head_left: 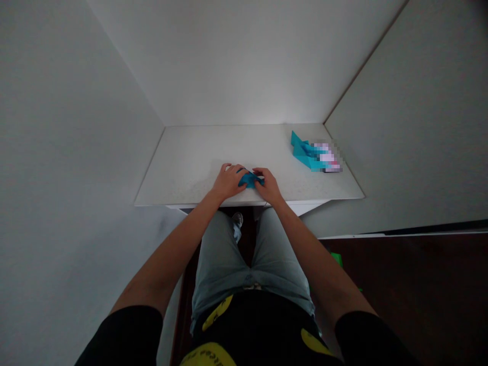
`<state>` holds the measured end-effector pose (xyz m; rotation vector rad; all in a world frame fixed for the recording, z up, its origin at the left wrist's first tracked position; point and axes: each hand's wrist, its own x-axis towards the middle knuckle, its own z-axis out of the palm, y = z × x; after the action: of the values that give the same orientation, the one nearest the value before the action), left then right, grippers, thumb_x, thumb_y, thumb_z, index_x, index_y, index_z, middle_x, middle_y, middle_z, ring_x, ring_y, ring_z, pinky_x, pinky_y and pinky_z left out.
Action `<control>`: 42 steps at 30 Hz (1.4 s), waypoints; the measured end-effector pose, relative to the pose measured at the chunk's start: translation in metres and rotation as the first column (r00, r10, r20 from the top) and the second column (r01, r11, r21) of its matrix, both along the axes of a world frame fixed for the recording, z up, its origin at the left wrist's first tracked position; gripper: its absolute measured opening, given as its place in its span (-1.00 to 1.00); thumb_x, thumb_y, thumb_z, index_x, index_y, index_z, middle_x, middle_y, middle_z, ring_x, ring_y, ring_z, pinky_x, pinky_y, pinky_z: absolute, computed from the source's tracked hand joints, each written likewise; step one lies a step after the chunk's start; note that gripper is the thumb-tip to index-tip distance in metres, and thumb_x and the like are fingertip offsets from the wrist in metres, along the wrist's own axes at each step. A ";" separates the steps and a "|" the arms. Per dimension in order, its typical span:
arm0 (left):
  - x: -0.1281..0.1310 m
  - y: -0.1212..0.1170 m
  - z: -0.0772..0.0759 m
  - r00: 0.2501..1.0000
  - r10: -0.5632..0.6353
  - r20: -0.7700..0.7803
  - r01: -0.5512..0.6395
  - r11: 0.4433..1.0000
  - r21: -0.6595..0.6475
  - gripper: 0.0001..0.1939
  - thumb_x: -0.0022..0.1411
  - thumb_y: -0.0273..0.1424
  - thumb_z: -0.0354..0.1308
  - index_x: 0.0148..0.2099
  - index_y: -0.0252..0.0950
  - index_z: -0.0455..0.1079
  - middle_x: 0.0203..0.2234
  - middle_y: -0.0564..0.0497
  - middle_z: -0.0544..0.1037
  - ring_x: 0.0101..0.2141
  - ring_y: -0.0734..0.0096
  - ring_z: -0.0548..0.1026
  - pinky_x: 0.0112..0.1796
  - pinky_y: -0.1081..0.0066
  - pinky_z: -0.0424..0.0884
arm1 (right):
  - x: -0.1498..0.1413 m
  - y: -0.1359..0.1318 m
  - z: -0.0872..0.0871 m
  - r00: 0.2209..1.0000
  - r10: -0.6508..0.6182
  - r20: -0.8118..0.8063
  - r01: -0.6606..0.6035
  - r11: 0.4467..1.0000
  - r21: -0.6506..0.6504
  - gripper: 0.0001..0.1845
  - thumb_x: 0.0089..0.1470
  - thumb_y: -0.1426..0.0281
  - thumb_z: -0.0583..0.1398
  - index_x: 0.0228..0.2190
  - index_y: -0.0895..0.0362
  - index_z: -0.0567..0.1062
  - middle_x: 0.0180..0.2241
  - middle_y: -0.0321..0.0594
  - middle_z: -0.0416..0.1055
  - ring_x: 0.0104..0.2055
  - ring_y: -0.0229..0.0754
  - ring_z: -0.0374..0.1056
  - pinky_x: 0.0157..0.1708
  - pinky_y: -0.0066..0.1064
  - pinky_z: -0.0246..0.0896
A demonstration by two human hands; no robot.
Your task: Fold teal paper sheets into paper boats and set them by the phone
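Nearest, jean-clad legs (pixel 217 254) stretch on the near side of the grip. Just past them, the left hand (pixel 229 182) and right hand (pixel 269 187) hold a blue folded piece (pixel 249 180) between them, fingers curled on its two ends, at the front of the white table (pixel 186 157). Farther off, right of the grip, lies more blue folded material (pixel 301 153) beside a pixelated patch (pixel 333 158).

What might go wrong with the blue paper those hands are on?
It might crease in the wrong place or tear, since the left hand and right hand are both on the small blue paper.

It could also slip to the floor if let go, because it sits near the front edge of the white table.
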<state>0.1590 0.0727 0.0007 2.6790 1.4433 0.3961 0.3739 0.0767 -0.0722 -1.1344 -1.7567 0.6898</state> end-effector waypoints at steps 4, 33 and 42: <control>0.008 0.007 0.011 0.996 0.090 -0.009 -0.090 0.979 -0.184 -0.65 0.40 -0.37 0.31 0.19 -0.20 0.47 0.12 -0.14 0.62 0.13 0.07 0.58 0.21 0.14 0.38 | 0.001 -0.001 0.000 0.993 -0.081 -0.083 0.078 0.996 -0.042 -0.31 0.10 0.39 0.26 0.28 0.02 0.39 0.18 0.04 0.43 0.16 0.08 0.42 -0.01 -0.09 0.51; 0.014 -0.023 0.023 0.976 0.184 -0.121 -0.200 0.969 -0.144 -0.43 0.27 -0.04 0.49 0.18 -0.20 0.50 0.17 -0.19 0.52 0.06 -0.05 0.60 0.00 0.14 0.51 | -0.008 0.003 -0.007 0.975 -0.222 0.019 0.220 0.973 0.062 -0.93 0.28 0.38 0.30 -0.24 0.06 0.64 -0.07 -0.06 0.32 -0.02 0.01 0.35 0.07 -0.05 0.50; 0.012 -0.025 0.031 0.975 0.048 -0.216 -0.074 0.991 -0.115 -0.60 0.37 -0.21 0.35 0.16 -0.28 0.53 0.09 -0.24 0.59 0.09 -0.08 0.58 0.05 0.10 0.44 | 0.007 0.002 -0.001 0.986 -0.123 0.115 0.126 0.992 -0.021 -0.81 0.23 0.48 0.28 -0.14 0.05 0.64 -0.10 -0.09 0.45 -0.06 0.01 0.43 0.14 -0.04 0.42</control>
<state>0.1707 0.0474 0.0313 2.6496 1.5515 0.0210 0.3809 0.0789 -0.0734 -1.3133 -1.7575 0.5860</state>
